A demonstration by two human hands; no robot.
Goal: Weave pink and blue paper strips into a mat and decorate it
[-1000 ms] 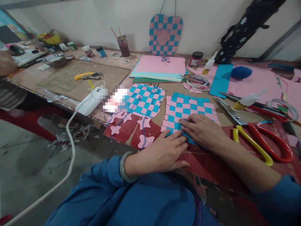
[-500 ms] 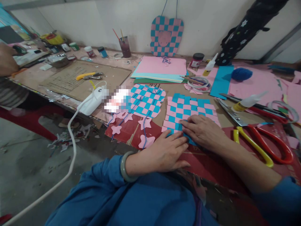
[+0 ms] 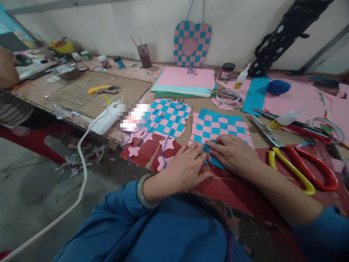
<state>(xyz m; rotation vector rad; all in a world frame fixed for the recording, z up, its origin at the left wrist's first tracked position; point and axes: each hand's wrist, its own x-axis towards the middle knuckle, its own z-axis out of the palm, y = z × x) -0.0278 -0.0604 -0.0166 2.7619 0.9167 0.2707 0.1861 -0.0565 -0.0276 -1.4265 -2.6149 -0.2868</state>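
A woven sheet of pink and blue paper strips (image 3: 218, 125) lies on the cardboard in front of me. My left hand (image 3: 185, 165) rests palm down on its lower left corner, fingers spread. On the lower edge lies my right hand (image 3: 236, 153), its fingers extended over the blue strips and the fingertips near those of my left hand. To the left is a rounded checkered piece (image 3: 169, 116) with blue yarn and pink paper stars (image 3: 133, 151) hanging from it. Large scissors with red and yellow handles (image 3: 293, 156) lie open to the right.
Glue bottles (image 3: 285, 118), a blue yarn ball (image 3: 278, 87) and tape rolls are at the right. Stacked coloured paper (image 3: 185, 80) lies behind. A white power strip (image 3: 107, 118) and pliers (image 3: 103, 89) are left. Another person's arm (image 3: 8, 69) shows at far left.
My left hand has shifted slightly left and up, off the sheet's lower middle toward its left corner. My right hand stays on the lower edge, and the view has moved a little.
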